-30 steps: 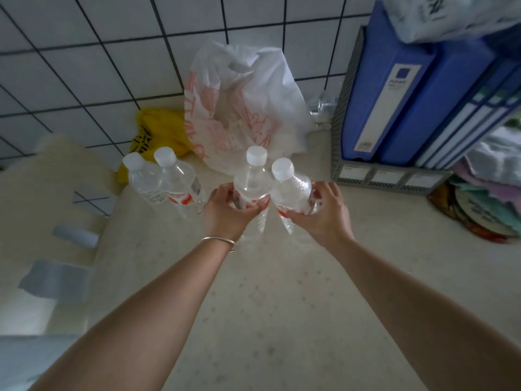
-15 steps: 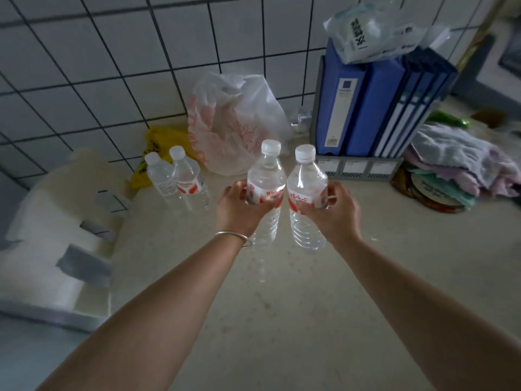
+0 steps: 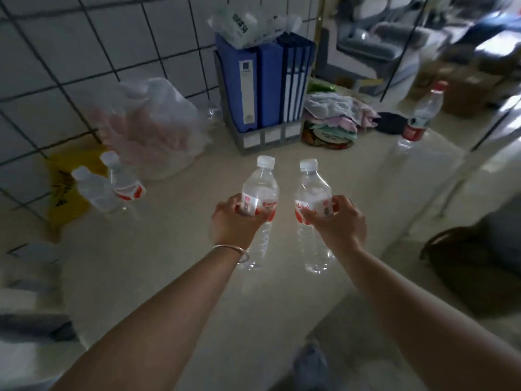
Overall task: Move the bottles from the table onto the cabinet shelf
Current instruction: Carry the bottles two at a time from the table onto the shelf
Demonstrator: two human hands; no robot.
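My left hand [image 3: 232,222] grips a clear water bottle [image 3: 260,187] with a white cap and red label, held upright above the beige table [image 3: 169,263]. My right hand [image 3: 335,224] grips a second such bottle [image 3: 311,193] beside it. Both bottles hang clear of the table top. Two more small bottles [image 3: 107,184] stand at the table's left by the tiled wall. A taller bottle with a red cap [image 3: 420,117] stands at the far right of the table. No cabinet shelf shows clearly.
A white plastic bag [image 3: 149,128] and a yellow bag [image 3: 64,190] lie against the wall. Blue binders [image 3: 262,80] stand in a grey rack, with folded cloths [image 3: 335,114] beside them. A dark bag [image 3: 479,258] sits below the table's right edge.
Both hands have lifted their bottles off the table and drawn them back and apart. The view has swung right, showing the table's right end and the room beyond.
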